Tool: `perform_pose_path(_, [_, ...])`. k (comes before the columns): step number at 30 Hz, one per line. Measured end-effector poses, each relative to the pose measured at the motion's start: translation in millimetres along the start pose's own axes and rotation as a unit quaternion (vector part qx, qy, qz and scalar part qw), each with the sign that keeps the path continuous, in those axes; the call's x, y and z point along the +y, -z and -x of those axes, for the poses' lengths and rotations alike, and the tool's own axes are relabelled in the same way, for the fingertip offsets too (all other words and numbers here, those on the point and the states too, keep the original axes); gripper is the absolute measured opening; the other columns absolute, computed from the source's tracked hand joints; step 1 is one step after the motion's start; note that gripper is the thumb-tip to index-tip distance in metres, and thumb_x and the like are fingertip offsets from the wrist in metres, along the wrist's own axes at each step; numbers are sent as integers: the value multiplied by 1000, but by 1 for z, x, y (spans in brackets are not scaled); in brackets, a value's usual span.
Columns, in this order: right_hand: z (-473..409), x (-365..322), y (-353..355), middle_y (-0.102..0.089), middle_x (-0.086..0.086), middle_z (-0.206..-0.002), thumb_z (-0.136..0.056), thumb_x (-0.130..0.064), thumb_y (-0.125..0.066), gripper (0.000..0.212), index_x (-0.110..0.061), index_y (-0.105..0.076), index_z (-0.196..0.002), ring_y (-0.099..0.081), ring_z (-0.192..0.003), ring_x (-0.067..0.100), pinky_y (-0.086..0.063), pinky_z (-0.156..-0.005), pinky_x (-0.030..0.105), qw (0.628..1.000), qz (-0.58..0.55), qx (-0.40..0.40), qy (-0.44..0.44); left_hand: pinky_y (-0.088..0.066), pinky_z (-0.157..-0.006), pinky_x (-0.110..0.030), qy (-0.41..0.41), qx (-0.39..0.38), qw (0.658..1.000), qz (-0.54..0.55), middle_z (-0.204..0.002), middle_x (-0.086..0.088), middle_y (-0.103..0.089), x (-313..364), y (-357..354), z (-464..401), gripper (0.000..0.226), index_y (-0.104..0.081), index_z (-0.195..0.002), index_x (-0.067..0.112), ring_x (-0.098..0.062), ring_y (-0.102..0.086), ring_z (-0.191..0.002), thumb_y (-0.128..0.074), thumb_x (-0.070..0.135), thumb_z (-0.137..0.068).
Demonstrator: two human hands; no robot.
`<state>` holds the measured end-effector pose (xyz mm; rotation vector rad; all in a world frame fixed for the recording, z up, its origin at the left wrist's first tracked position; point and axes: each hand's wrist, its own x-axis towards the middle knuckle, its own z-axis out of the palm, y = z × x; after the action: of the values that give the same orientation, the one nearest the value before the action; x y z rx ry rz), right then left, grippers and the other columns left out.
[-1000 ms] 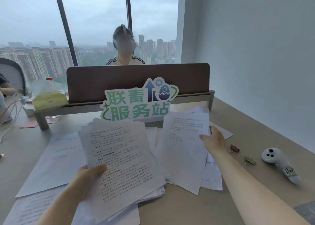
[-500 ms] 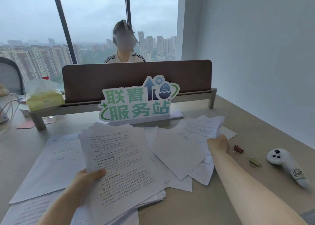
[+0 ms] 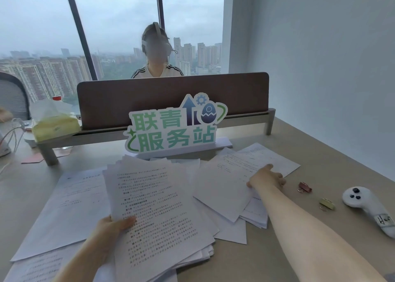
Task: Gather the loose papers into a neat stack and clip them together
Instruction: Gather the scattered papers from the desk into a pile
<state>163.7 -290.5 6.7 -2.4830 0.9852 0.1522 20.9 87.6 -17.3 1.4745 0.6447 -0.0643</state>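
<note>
Papers [image 3: 162, 207] centre frame: white, black printed text lines. Loose sheets [image 3: 226, 187] right of them: white, fainter print. Desk [image 3: 320, 153]: beige-tan. Divider panel [image 3: 171, 97] mid-frame: dark brown. Sign [image 3: 175, 130]: green characters, white outline, blue arrow, gear and egg. Binder clip [image 3: 304, 188] right: reddish-pink; second clip [image 3: 326, 203] lower right: yellow-gold. Controller [image 3: 363, 202] far right: white, black buttons. Tissue pack [image 3: 54, 124] left: pale yellow, white tissue on top. Person behind divider: white top, black shoulder stripes. Wall [image 3: 320, 57] right: pale grey-blue.
</note>
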Motion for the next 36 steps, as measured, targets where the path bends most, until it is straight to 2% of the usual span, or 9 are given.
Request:
perform_pose_path(5, [-5, -3, 1, -23, 29, -146, -85, -23, -68, 98, -12, 0, -155, -33, -131, 41, -38, -105, 42, 1000, -9, -14, -16, -58, -59, -43, -5, -3, 1000, -5, -78, -25, -74, -1, 0, -2, 15, -66, -95, -6, -40, -71, -69, -69, -4, -80])
perform_pose_path(11, [-2, 5, -7, -41, 23, -145, -92, -12, -51, 81, -14, -2, -156, -43, -130, 40, -43, -100, 42, 995, -82, -4, 49, -57, -71, -51, 4, -8, 1000, -11, -86, -27, -73, -1, 2, -5, 22, -66, -100, -6, -45, -70, -78, -71, -2, -79])
perform_pose_path(17, [9, 30, -5, -57, 10, -133, -90, -3, -41, 88, -37, 9, -154, -64, -92, 34, -53, -70, 37, 974, -170, 47, 140, -57, -67, -45, -8, -10, 1000, -16, -75, -24, -73, -3, 1, -5, 14, -66, -95, -7, -41, -69, -72, -68, -3, -81])
perform_pose_path(19, [14, 36, 1, -63, 12, -121, -90, -1, -40, 91, -41, 10, -153, -62, -70, 29, -57, -64, 40, 965, -201, 73, 153, -57, -69, -47, -9, -7, 1000, -13, -76, -25, -73, -2, 1, -3, 13, -67, -94, -6, -41, -69, -73, -68, -3, -81])
perform_pose_path(22, [20, 41, 16, -65, 12, -110, -91, 0, -41, 91, -44, 10, -152, -59, -61, 26, -57, -59, 40, 945, -245, 119, 184, -55, -79, -56, -5, -8, 1000, -6, -88, -29, -72, -2, 2, -1, 18, -66, -98, -8, -46, -68, -81, -68, -3, -81])
perform_pose_path(25, [25, 42, 35, -64, 11, -115, -91, -3, -47, 92, -46, 8, -151, -60, -66, 27, -57, -63, 43, 922, -278, 155, 220, -54, -81, -56, -10, -6, 1000, -6, -92, -31, -70, -2, 1, 2, 18, -65, -99, -9, -46, -68, -83, -68, -3, -82])
perform_pose_path(28, [30, 42, 54, -57, 8, -135, -92, -5, -55, 93, -44, 4, -152, -57, -75, 25, -54, -65, 37, 901, -308, 163, 258, -56, -72, -47, -20, -6, 1000, -7, -82, -26, -72, -3, 0, 4, 13, -65, -95, -9, -42, -67, -76, -67, -4, -83])
perform_pose_path(32, [40, 36, 72, -40, 0, -152, -90, -6, -59, 93, -41, -1, -154, -54, -95, 22, -47, -68, 30, 875, -350, 143, 303, -55, -66, -42, -21, -4, 1000, -12, -81, -25, -71, -2, 2, 6, 15, -65, -94, -8, -41, -68, -75, -69, -2, -82])
perform_pose_path(36, [51, 28, 80, -35, -6, -155, -88, -7, -62, 94, -40, -4, -155, -48, -99, 11, -44, -73, 27, 854, -380, 105, 340, -57, -62, -40, -26, -6, 999, -26, -77, -23, -73, -3, 5, 6, 15, -66, -97, -5, -40, -69, -72, -69, 0, -82])
